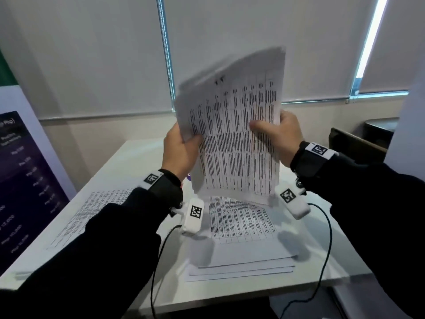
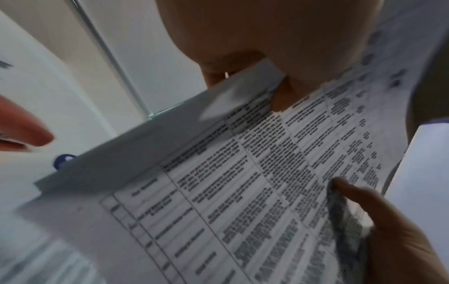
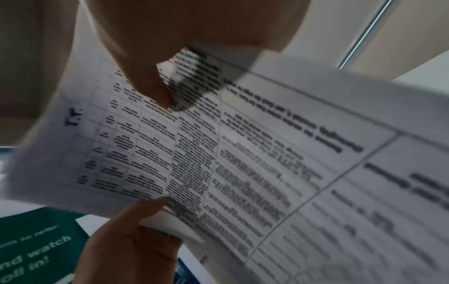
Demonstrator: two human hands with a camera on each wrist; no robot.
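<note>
We hold a sheaf of printed sheets point(image 1: 234, 139) upright in the air above the counter point(image 1: 128, 162), its long axis near vertical and the top edge tipped a little to the right. The printed table faces us, with its lines of text running up the page. Our left hand point(image 1: 178, 150) pinches the left edge, thumb in front. Our right hand point(image 1: 281, 137) grips the right edge, thumb pressed on the print and fingers behind. The lower edge hangs just over a flat stack of papers point(image 1: 241, 226), and the top of the sheaf is blurred.
</note>
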